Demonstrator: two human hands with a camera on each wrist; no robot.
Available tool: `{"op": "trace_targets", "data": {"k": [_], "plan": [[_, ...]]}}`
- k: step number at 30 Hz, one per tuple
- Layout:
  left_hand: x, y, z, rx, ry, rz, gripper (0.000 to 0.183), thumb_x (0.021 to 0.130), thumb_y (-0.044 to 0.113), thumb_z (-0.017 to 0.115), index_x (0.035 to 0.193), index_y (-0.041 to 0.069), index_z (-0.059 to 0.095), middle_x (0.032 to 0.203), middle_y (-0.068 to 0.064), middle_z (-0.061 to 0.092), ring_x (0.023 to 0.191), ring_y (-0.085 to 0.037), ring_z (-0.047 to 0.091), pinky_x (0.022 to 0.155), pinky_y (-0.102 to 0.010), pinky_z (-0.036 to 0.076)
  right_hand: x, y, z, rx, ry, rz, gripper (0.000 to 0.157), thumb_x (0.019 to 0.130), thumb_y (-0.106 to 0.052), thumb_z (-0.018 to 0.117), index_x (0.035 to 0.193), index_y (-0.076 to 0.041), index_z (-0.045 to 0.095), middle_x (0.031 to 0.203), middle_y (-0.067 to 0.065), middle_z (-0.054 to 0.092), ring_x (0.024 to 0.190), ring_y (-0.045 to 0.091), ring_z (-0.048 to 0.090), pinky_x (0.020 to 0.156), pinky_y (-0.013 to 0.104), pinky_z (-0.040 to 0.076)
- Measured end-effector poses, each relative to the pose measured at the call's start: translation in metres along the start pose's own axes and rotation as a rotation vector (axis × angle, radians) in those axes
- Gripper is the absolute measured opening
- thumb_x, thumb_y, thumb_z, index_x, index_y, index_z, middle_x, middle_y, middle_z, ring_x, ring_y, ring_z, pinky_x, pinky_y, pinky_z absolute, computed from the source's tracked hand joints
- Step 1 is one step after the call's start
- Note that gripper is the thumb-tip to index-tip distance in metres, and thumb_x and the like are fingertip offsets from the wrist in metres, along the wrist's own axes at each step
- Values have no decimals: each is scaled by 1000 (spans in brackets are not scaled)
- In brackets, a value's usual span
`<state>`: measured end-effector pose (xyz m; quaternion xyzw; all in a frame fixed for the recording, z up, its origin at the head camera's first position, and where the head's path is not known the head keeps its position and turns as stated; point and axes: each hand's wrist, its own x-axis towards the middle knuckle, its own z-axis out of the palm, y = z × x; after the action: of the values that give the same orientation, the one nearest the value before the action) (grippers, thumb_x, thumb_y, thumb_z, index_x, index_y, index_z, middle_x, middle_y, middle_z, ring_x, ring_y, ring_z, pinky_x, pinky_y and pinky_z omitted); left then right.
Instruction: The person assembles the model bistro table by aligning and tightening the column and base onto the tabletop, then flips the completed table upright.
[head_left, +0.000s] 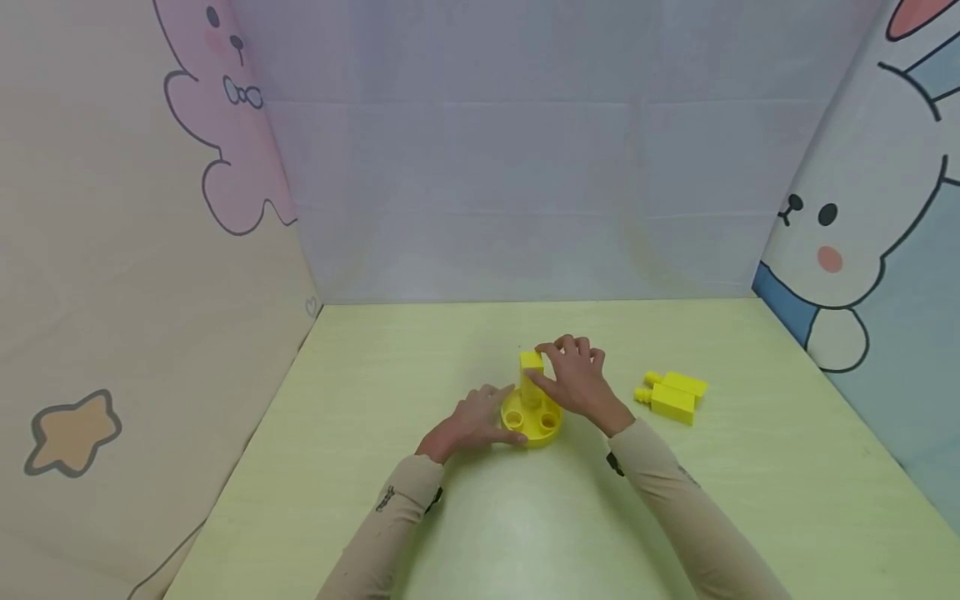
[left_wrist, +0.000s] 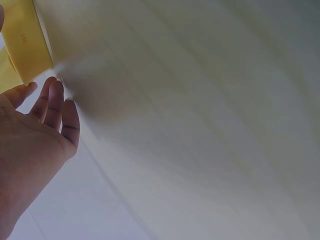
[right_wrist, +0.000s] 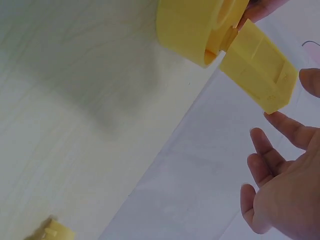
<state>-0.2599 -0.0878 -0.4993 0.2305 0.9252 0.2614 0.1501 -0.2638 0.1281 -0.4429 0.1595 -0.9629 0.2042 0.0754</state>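
A round yellow base (head_left: 534, 433) with open sockets in its top sits on the table in the head view. My left hand (head_left: 474, 421) holds it from the left, thumb at the near rim and fingers round the far side. A yellow rectangular block (head_left: 532, 363) stands upright at the base's far part. My right hand (head_left: 581, 379) pinches this block near its top between thumb and index finger. The right wrist view shows the block (right_wrist: 260, 70) joined at its narrow end to the base (right_wrist: 187, 27), the index fingertip at its edge.
Two yellow blocks with round pegs, a near one (head_left: 672, 403) and a far one (head_left: 684, 382), lie side by side to the right of the right hand. The pale table (head_left: 390, 350) ends at a back curtain (head_left: 487, 208), with printed cloth on both sides.
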Motion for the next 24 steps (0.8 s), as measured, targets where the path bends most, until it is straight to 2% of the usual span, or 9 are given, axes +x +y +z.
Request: {"op": "trace_targets", "data": {"k": [3, 6, 8, 10, 14, 17, 21, 24], "plan": [[0, 1, 0, 0, -1, -3, 99, 85, 59, 77, 162, 12, 36, 146, -18, 48, 123, -35, 49, 103, -56, 42, -1, 2, -1, -25, 20, 8, 46, 98, -41, 71, 124, -4, 64, 118, 21, 52, 120, 45, 39, 96, 66, 29], [0, 0, 0, 4, -1, 0, 99, 85, 59, 77, 162, 12, 36, 146, -18, 48, 122, -35, 49, 103, -56, 42, -2, 4, -2, -72, 47, 29, 51, 94, -50, 72, 111, -2, 63, 112, 20, 54, 117, 45, 42, 95, 64, 30], [0, -1, 1, 6, -3, 1, 99, 85, 60, 77, 163, 14, 35, 145, -17, 48, 121, -35, 49, 102, -56, 43, -4, 5, -4, -73, 45, 39, 57, 92, -55, 72, 111, -2, 64, 112, 19, 55, 117, 45, 42, 94, 63, 30], [1, -2, 2, 1, -3, -1, 100, 85, 60, 77, 163, 14, 35, 144, -17, 49, 120, -34, 49, 101, -55, 43, -5, 6, -6, -60, 28, 27, 61, 92, -56, 70, 120, -2, 64, 116, 21, 55, 117, 45, 41, 94, 63, 30], [2, -3, 3, -10, -1, -5, 100, 84, 60, 78, 162, 14, 36, 144, -16, 49, 119, -32, 49, 101, -55, 44, -7, 7, -10, -7, -22, -16, 57, 95, -44, 68, 135, -4, 62, 123, 21, 53, 121, 46, 39, 94, 65, 29], [3, -3, 3, -17, 1, -3, 100, 83, 59, 79, 162, 14, 37, 143, -15, 49, 118, -32, 49, 100, -54, 44, -7, 8, -10, -15, -31, -27, 51, 95, -40, 69, 130, -4, 64, 119, 20, 54, 120, 46, 40, 94, 65, 29], [3, -3, 3, -21, -2, 0, 100, 83, 59, 79, 162, 13, 37, 143, -16, 49, 118, -32, 49, 100, -54, 44, -7, 9, -8, -58, 0, -16, 54, 92, -51, 72, 116, -4, 64, 113, 19, 56, 116, 45, 42, 94, 65, 29], [3, -3, 2, -15, -6, -1, 100, 83, 60, 78, 162, 13, 37, 144, -16, 48, 118, -32, 48, 100, -54, 44, -9, 9, -9, -53, 12, -10, 57, 90, -56, 72, 114, -5, 64, 112, 19, 57, 115, 44, 43, 94, 65, 29]]}}
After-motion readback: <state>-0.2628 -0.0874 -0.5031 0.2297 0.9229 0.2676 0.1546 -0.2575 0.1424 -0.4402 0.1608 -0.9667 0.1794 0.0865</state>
